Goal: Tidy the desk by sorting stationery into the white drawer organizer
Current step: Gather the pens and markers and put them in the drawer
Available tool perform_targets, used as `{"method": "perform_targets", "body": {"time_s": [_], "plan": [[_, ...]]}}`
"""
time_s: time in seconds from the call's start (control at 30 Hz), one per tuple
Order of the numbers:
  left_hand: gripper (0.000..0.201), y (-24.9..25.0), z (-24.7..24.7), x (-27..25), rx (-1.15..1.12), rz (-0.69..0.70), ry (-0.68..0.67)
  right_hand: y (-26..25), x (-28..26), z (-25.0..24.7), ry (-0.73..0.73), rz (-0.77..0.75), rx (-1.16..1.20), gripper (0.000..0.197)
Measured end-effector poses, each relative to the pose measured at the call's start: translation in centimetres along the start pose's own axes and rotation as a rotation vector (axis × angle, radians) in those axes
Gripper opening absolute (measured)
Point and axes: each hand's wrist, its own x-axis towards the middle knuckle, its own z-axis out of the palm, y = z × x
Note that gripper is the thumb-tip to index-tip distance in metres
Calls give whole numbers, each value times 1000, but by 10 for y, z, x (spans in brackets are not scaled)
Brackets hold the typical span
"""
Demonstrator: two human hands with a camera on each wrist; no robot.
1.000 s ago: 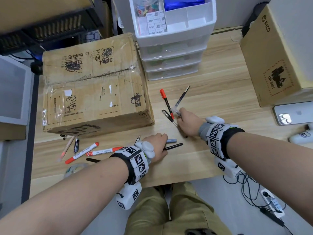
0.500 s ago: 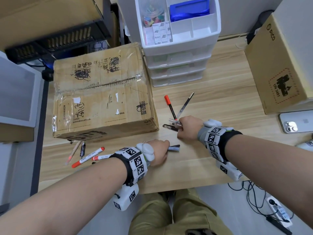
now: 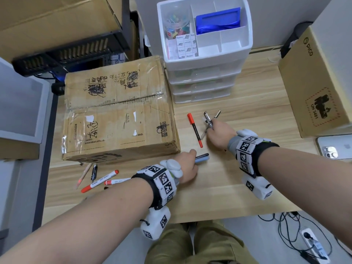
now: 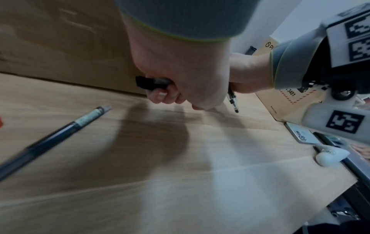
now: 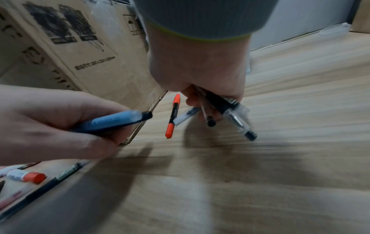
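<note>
Mid-gather, pens coming up off the wooden desk (image 3: 238, 180); right hand (image 3: 219, 135) curled round a loose bundle of pens (image 5: 222, 109), tips splayed downward like a fan; left hand (image 3: 185, 168) closed round a blue pen (image 5: 112, 121) plus a black one beside it; orange-capped marker (image 3: 194, 129) flat on the desk between the hands, just left of the right hand; more markers and pens (image 3: 102, 180) near the left, along the near edge of the cardboard box (image 3: 118, 115); white drawer organizer (image 3: 245, 44) at the far side, front right compartments of its top tray apparently free; best to square the fanned bundle against the desk before lifting, so nothing slips; then take the orange-capped marker with spare fingers, tighten, and carry everything together to a free compartment
</note>
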Motion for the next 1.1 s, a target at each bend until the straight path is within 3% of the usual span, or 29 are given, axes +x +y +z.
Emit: {"method": "perform_targets", "body": {"time_s": [0.2, 0.33, 0.4, 0.47, 0.6, 0.77, 1.0, 1.1], "plan": [[20, 25, -6, 34, -95, -118, 45, 8, 22, -3, 73, 79, 82, 30], [29, 24, -5, 47, -96, -140, 86, 10, 31, -4, 0, 8, 16, 29], [31, 22, -2, 50, -71, -127, 85, 14, 35, -1, -19, -9, -24, 20], [32, 22, 0, 52, -47, -124, 76, 20, 37, 2, 5, 3, -65, 13], [26, 22, 3, 58, -17, -166, 84, 33, 35, 0, 73, 19, -186, 24], [22, 18, 7, 64, 23, -198, 94, 51, 29, -8, 88, -13, -251, 22], [24, 24, 7, 68, 43, -258, 94, 55, 27, -11, 104, 118, 48, 32], [28, 30, 6, 69, -79, -350, 131, 53, 26, -13, 16, 151, 189, 20]]}}
